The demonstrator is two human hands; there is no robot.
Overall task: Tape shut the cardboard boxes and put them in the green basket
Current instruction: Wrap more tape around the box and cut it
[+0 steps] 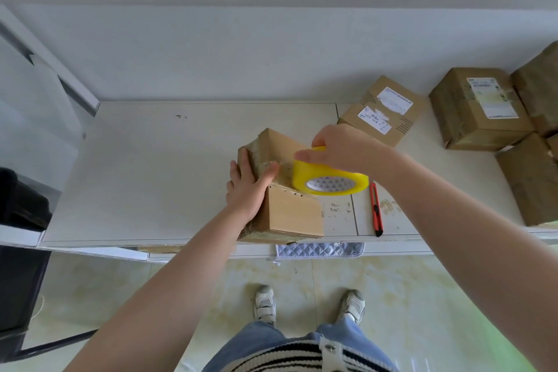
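While our left hand (246,187) presses flat against the box (283,190) on the tabletop (151,175), our right hand (341,149) grips the tape (329,180) on top of it; a knife (376,210) lies just right.

White tabletop against a pale wall, tiled floor below.

A red utility knife (376,209) lies flat on the worn, stained tabletop (169,178), its length running toward the front edge. A blue-grey quilted cloth (319,250) shows just under that front edge. On the yellowish floor tiles (401,290) stand two pale sneakers (265,304), with blue jeans (256,341) and a black-and-white striped knit hem (290,358) above them. A dark piece of furniture (21,290) sits at the left edge, partly cut off.
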